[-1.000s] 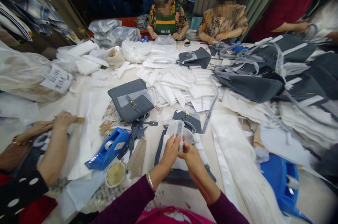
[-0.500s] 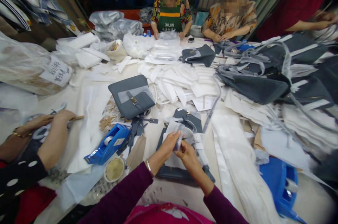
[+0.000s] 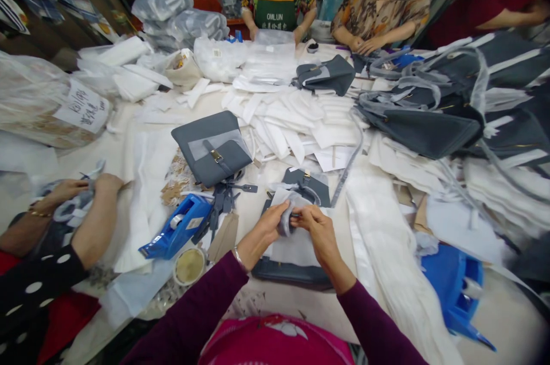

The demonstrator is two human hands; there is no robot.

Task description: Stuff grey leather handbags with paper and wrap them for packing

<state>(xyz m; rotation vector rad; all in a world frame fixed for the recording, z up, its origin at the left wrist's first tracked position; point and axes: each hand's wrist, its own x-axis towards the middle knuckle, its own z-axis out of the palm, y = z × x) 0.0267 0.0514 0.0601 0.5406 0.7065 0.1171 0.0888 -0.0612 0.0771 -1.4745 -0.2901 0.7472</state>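
When the station is read from the far left of the grip, a co-worker's hand (image 3: 108, 183) is seen at grey wrapped material (image 3: 71, 210). Nearer the grip, on its left, lies a blue tape dispenser (image 3: 172, 233), with a round tub (image 3: 189, 266) just beside it; a dark grey clasped bag (image 3: 206, 156) lies beyond these. Between dispenser and grip are dark tags (image 3: 221, 210) and brown card strips (image 3: 224, 237).

At the grip, the left hand (image 3: 268, 224) pinches a film-wrapped strap (image 3: 286, 222), curved into a loop, thumb against fingers. The right hand (image 3: 317, 227) closes its fingertips on the strap's right side; a dark sliver shows there, not clearly identifiable. Directly below the grip lies a dark bag (image 3: 292, 276), partly covered by a white sheet (image 3: 296, 251).

Right of the grip runs layered white sheeting (image 3: 387, 250). Farther right stands a second blue dispenser (image 3: 451, 282); beyond it, dark bags (image 3: 425, 127) are heaped.
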